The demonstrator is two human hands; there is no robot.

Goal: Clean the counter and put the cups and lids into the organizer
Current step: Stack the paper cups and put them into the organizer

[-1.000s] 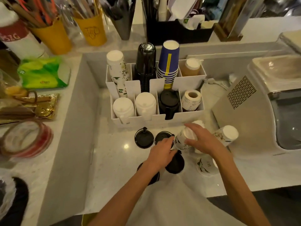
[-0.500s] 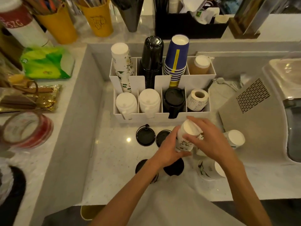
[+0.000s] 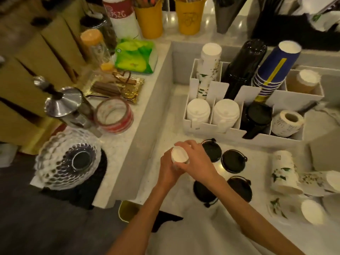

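Gripping one white paper cup (image 3: 179, 157) between them, the left hand (image 3: 168, 171) and right hand (image 3: 197, 161) hold it base-up above the tabletop (image 3: 165, 181), fingers (image 3: 185, 144) clenched around its sides, so its print is hidden. Four black lids (image 3: 232, 161) lie flat just right of the hands, one partly covered by the right forearm. The white organizer (image 3: 220, 129) stands behind, already holding cup stacks and lids. Three flower-printed cups (image 3: 283, 172) lie tipped at the right; the outermost is cut off by the frame edge and blurred.
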